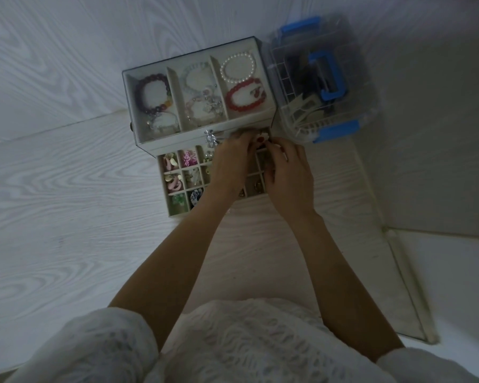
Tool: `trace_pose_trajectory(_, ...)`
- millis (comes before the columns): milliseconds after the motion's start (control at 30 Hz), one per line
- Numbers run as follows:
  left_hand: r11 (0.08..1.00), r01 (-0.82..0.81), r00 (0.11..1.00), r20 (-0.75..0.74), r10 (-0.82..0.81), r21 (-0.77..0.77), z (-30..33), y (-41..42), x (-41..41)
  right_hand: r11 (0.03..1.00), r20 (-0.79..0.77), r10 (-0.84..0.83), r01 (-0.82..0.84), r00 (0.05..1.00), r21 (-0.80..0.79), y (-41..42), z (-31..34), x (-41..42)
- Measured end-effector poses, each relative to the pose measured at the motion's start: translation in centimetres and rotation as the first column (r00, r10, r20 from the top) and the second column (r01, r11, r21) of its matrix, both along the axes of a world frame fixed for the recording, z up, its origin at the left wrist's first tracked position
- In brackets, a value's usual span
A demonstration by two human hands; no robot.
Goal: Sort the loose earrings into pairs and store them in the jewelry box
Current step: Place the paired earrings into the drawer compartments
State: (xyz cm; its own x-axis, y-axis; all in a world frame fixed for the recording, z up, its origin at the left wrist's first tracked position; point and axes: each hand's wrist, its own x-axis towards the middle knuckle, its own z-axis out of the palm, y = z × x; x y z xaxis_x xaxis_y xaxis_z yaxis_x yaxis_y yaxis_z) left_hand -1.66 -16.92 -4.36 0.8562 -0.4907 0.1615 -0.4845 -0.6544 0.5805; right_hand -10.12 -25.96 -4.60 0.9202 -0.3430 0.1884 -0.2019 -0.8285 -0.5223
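Both hands meet at the back right corner of the pulled-out drawer (174,189) of the jewelry box (197,98), which sits on the pale wood-grain table (67,189). The left hand (230,164) and the right hand (288,178) have their fingers drawn narrow around a small white earring with a red centre (262,138), at about twelve o'clock from the knuckles; which fingers actually pinch it is too blurred to tell. From the drawer's middle, the cells toward nine o'clock already hold flower-shaped earrings in pink, green and cream (174,172), while the cells toward three o'clock look darker and sparsely filled. Bracelets (244,87) lie under the clear top at twelve o'clock, and a blue-handled plastic case (324,78) stands at two o'clock from the box.

The step in hand seems to be pairing or settling this earring. Next it probably needs lowering into a free cell at the right side, with its match, without tipping neighbours out.
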Motion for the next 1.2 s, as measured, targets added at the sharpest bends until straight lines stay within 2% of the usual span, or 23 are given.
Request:
trace_pose_trajectory(167, 1.000, 0.014, 0.996, 0.085, -0.016, 0.026, 0.3, 1.5, -0.9, 0.996, -0.092, 0.053, -0.059, 0.994, -0.061, -0.2, -1.2, 0.9)
trace_pose_trajectory(367, 0.966, 0.174, 0.985, -0.030, -0.171, 0.192, 0.0, 1.2, -1.2, 0.998, -0.070, 0.036, -0.039, 0.997, -0.056, -0.2, -1.8, 1.2)
trace_pose_trajectory(567, 0.925, 0.235, 0.968, 0.015, -0.251, 0.299, 0.2, 1.0, -0.9, 0.998, -0.043, 0.019, -0.021, 0.999, -0.063, -0.3, -2.1, 1.4)
trace_pose_trajectory(700, 0.929, 0.203, 0.970, 0.063, -0.233, 0.311, 0.3, 1.0, -1.5, 0.995, -0.082, 0.011, -0.019, 0.997, -0.097, 0.1, -2.1, 2.0)
trace_pose_trajectory(833, 0.924, 0.187, 0.970, 0.086, -0.228, 0.333, 0.5, 2.3, -2.0, 0.991, -0.046, -0.004, -0.002, 0.999, -0.134, -0.1, -1.8, 1.1)
trace_pose_trajectory(1000, 0.899, 0.256, 0.955, 0.051, -0.293, 0.356, 0.0, 4.4, -2.3, 0.985, -0.114, 0.034, -0.052, 0.993, -0.162, 0.0, -2.3, 0.9)
trace_pose_trajectory(1200, 0.940, 0.239, 0.967, 0.026, -0.253, 0.242, 0.6, 5.7, -2.5, 0.992, -0.165, 0.060, -0.077, 0.985, -0.101, 0.2, -1.7, 1.3)
